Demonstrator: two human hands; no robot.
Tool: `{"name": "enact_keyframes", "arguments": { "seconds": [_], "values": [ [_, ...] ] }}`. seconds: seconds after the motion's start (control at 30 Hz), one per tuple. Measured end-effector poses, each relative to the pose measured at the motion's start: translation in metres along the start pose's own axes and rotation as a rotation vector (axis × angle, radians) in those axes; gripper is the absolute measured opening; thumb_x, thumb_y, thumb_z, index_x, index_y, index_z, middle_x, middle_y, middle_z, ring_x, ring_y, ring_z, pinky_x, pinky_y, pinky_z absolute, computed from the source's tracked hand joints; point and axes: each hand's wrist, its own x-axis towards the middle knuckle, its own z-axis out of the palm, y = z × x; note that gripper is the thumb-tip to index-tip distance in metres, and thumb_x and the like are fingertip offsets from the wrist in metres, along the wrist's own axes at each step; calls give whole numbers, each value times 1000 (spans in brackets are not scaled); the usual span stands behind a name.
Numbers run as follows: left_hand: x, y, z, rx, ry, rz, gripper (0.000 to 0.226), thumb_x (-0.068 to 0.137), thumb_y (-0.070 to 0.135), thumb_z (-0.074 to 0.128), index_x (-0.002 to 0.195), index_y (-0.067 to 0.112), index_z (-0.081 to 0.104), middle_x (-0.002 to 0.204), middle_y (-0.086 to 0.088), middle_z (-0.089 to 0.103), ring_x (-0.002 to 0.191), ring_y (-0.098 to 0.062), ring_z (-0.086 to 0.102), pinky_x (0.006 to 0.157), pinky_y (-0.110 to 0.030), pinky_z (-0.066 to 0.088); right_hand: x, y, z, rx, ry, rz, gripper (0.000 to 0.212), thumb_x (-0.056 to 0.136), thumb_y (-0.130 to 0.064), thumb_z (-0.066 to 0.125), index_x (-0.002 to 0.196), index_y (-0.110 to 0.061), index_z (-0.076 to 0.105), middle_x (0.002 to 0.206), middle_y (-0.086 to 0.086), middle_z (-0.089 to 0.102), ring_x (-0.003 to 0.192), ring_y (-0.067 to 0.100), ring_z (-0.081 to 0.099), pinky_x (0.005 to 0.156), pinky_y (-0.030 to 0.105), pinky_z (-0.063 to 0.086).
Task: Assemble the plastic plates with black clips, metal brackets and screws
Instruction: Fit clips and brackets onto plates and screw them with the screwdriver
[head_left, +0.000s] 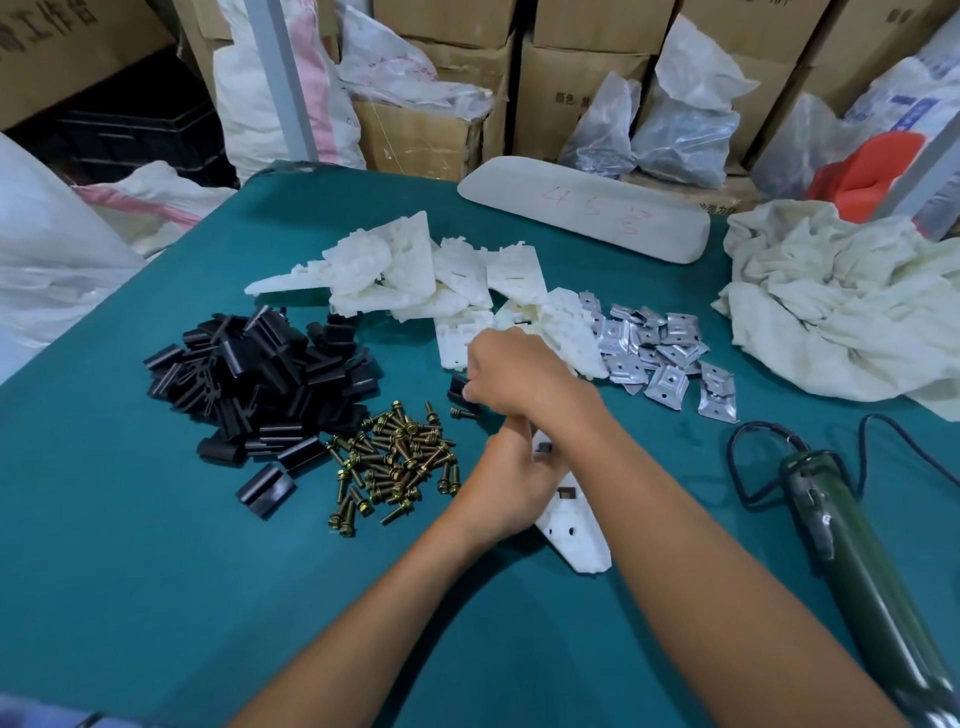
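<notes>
A white plastic plate (574, 530) lies on the green table in front of me, and my left hand (506, 483) grips its left edge. My right hand (519, 371) reaches across above it and pinches a black clip (460, 388) just past the plate's far end. One loose screw (464, 413) lies beside that clip. A heap of black clips (260, 374) sits at the left, a pile of brass screws (397, 460) beside my left hand, more white plates (415, 275) behind my hands, and metal brackets (660, 353) to the right.
A green powered screwdriver (852, 551) with a black cord lies at the right. A crumpled white cloth (841, 306) sits at the far right, a long white pad (582, 208) at the table's back. Cardboard boxes and plastic bags stand behind the table.
</notes>
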Motion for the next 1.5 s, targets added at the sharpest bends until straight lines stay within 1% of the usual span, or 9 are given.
{"name": "enact_keyframes", "arguments": {
  "seconds": [0.1,0.23,0.33,0.43,0.53,0.63,0.8,1.1,1.5],
  "values": [
    [2,-1,0,-53,16,6,53,96,25,58,145,23,36,121,-12,64,99,-30,63,91,-63,49,-25,9,-11,262,176,-27,21,84,-20,64,72,-16,47,65,5,47,64,21,44,59,31,36],
    [7,-7,-1,-117,71,-2,45,98,30,64,135,32,40,103,3,65,74,-6,61,65,-32,51,-87,44,-17,839,418,59,16,64,-38,66,68,-25,57,62,-3,67,60,17,65,61,42,53],
    [8,-10,-2,-164,78,-58,46,96,38,66,134,40,40,121,4,64,95,-7,67,67,-23,56,-125,80,14,1035,467,214,16,72,-25,72,71,-21,57,65,7,72,61,22,71,77,58,58],
    [8,-9,-4,-182,77,-80,48,95,42,66,134,46,39,136,10,54,118,-11,58,76,-13,52,-144,101,54,1188,452,349,24,86,-3,72,77,-12,52,76,13,64,55,18,67,69,45,60],
    [9,-11,-6,-258,88,-110,50,94,38,68,136,41,42,137,6,57,127,-19,56,100,-37,52,-150,104,71,1308,361,282,29,88,2,72,75,-13,51,77,8,52,60,18,60,62,27,58],
    [7,-11,-7,-328,123,-124,51,91,36,71,136,38,46,119,14,69,111,-8,66,84,-26,57,-151,100,70,1418,264,141,30,87,-3,75,73,-15,51,68,0,53,62,14,56,60,21,53],
    [8,-9,-8,-426,133,-147,47,87,35,72,129,38,51,116,2,73,105,-20,71,83,-36,60,-157,93,64,1505,129,120,28,80,-29,77,78,-12,55,77,2,63,70,13,63,67,23,57],
    [8,-11,-7,-401,134,-131,49,79,46,75,122,46,53,116,0,73,108,-25,70,93,-49,57,-154,100,69,1521,124,256,14,100,-2,56,109,-2,68,98,16,74,81,19,71,67,26,59],
    [7,-19,5,-182,264,-43,49,91,43,65,135,45,43,135,12,60,121,-8,60,97,-31,53,-152,100,76,1226,343,203,14,84,-9,82,89,-21,76,63,-2,66,61,13,63,61,17,51]
  ]
}}
